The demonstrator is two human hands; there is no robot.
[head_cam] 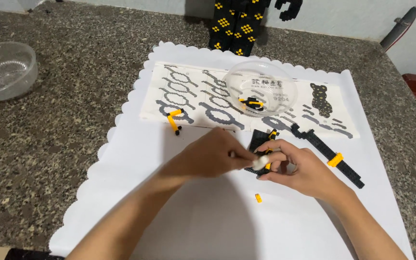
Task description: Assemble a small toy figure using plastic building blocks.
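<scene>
The left hand is closed around a thin pale tool, only its whitish tip showing past the knuckles; its fingers are curled under and hidden, so exactly how they press cannot be made out. The right hand pinches a black brick assembly with yellow bits from its right side, thumb and fingers partly covering it. The tool tip meets the assembly at its near edge.

Just right lies a long black bar with a yellow band. A lone yellow piece sits near, on the white scalloped mat. Farther off, a clear bowl holding small bricks stands on the instruction sheet, hiding part of it. A yellow-and-black angled piece lies to the left. A black-and-yellow built model is cut off at the far edge; another clear bowl sits far left on the granite counter.
</scene>
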